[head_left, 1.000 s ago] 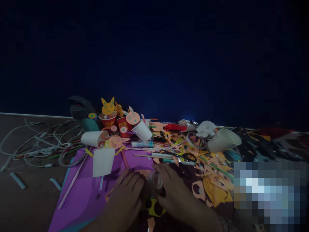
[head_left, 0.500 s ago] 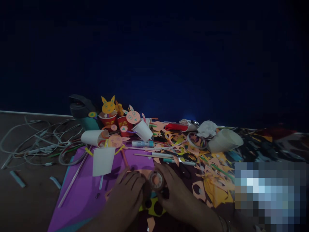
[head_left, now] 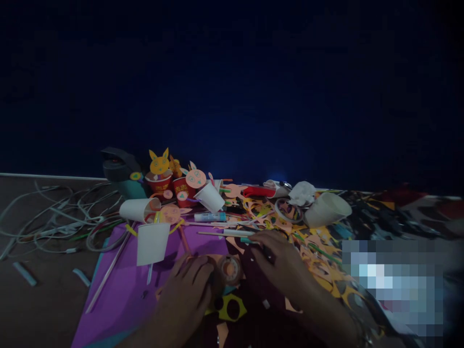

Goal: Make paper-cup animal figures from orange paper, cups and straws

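My left hand (head_left: pixel 194 282) rests on the purple sheet (head_left: pixel 119 275), its fingers bent and pressed over a piece of peach paper (head_left: pixel 213 260). Touching or close beside its fingertips lies a round roll of tape (head_left: pixel 229 269). My right hand (head_left: pixel 281 256) reaches over the dark surface, thumb and forefinger apart, above the place of the scissors; it covers most of them, and no grip on them shows. A yellow-green paper scrap with round holes (head_left: pixel 232 308) lies below the tape. Behind my left hand stands a white paper cup (head_left: pixel 154 243) with yellow arms.
Red paper cups (head_left: pixel 159 186) with paper animal heads stand at the back left beside a dark-and-teal container (head_left: pixel 125 169). A glue stick (head_left: pixel 210 217), a thin stick (head_left: pixel 210 234) and several paper scraps (head_left: pixel 326 270) spread across the middle and right. White cables (head_left: pixel 54 212) tangle at left.
My right hand has let go of the tape roll and moved right, over the scissors. The tape roll stays beside my left hand, which has hardly moved. The view has shifted slightly.
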`<move>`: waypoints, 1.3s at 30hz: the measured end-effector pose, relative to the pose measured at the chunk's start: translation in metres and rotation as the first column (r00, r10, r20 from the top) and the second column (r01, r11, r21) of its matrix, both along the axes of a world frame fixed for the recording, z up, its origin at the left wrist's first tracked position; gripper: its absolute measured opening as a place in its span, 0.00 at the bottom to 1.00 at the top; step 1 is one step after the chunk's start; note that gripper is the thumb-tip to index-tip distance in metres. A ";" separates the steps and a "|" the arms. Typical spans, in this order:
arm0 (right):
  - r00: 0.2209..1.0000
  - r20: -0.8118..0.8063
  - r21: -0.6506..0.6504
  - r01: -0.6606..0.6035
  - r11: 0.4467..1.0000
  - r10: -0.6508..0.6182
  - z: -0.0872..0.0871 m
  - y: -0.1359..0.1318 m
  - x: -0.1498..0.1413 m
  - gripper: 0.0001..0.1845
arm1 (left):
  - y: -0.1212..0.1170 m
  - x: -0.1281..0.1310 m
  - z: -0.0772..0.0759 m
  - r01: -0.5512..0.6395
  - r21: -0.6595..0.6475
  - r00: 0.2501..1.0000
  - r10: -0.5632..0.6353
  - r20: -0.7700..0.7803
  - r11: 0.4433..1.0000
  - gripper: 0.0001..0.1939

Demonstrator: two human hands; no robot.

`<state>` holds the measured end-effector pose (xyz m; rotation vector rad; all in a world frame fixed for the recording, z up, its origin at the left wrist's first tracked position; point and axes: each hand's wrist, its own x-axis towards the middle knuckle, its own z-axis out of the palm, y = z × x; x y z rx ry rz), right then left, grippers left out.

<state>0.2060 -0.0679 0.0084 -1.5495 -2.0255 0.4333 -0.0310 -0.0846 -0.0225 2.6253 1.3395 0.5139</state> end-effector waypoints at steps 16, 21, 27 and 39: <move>0.760 0.641 -0.025 -0.124 0.992 0.111 -0.006 0.027 -0.007 0.12 | 0.004 0.028 0.028 -0.045 -0.090 0.998 0.040 -0.054 0.995 0.23; 0.802 0.581 -0.029 -0.149 0.988 0.138 -0.002 0.027 -0.004 0.10 | 0.011 0.039 0.018 -0.123 -0.081 0.987 0.113 -0.115 0.989 0.23; 0.995 -0.099 -0.013 -0.001 1.000 0.000 0.018 0.032 0.013 0.08 | 0.011 0.037 0.012 -0.113 -0.074 0.985 0.102 -0.140 0.991 0.11; 0.955 -0.288 -0.179 -0.124 0.976 0.068 -0.014 0.037 -0.006 0.12 | 0.013 0.037 0.010 -0.086 -0.098 0.993 0.077 -0.091 0.991 0.12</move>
